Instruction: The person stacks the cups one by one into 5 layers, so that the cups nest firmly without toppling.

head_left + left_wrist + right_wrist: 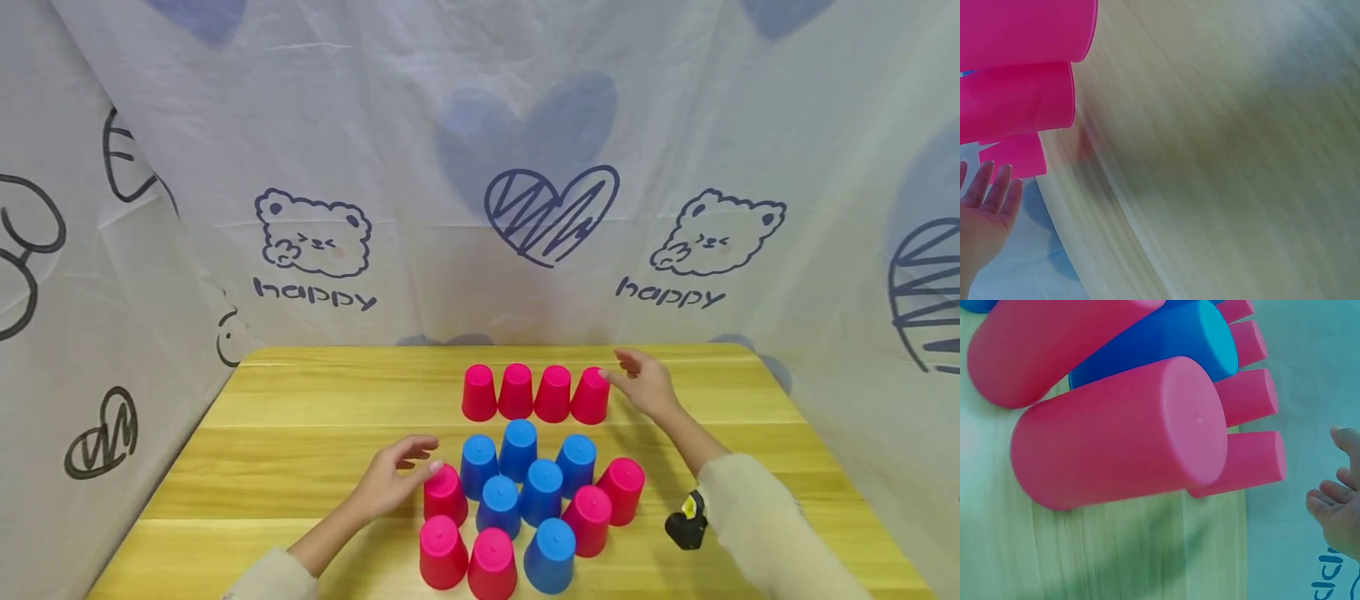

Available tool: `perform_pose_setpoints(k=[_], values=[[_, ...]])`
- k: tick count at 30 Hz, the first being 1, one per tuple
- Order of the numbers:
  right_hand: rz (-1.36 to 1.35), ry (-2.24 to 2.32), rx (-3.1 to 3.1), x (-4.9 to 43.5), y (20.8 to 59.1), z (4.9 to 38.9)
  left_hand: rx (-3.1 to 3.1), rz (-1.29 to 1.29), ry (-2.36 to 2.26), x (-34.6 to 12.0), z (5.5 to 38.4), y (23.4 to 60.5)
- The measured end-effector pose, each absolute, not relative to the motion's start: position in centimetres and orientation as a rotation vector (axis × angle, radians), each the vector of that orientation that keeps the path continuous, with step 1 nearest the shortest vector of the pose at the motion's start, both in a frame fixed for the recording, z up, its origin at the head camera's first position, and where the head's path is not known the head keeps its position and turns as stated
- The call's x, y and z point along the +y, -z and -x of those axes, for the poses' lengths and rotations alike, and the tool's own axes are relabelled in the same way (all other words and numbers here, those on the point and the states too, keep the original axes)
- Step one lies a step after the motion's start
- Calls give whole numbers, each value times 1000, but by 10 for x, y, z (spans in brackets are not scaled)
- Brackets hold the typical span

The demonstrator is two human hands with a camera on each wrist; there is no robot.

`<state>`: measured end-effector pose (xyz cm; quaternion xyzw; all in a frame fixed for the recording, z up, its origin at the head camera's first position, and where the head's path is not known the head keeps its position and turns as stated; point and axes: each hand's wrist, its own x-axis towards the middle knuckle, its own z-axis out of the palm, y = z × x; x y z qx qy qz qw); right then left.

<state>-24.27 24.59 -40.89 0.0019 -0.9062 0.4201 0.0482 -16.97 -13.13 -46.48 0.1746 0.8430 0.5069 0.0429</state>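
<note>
Upside-down pink and blue plastic cups stand on the wooden table. My right hand is beside the rightmost pink cup of the back row, its thumb tip overlapping that cup's top edge in the head view. Its fingers are spread and hold nothing; the right wrist view shows the hand apart from the cups. My left hand hovers at the leftmost pink cup of the front cluster, thumb tip right over its top. Fingers are loosely extended, as the left wrist view also shows the hand.
Several blue cups fill the cluster's middle, with pink cups along its front and right sides. A small black and yellow object lies beside the right sleeve. Behind the table hangs a printed white cloth.
</note>
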Motion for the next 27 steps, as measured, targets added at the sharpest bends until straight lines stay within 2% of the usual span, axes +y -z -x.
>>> perform_pose_setpoints(k=[27], values=[[-148, -1396, -2647, 266, 422, 185, 2578, -490, -1630, -133, 156, 477]])
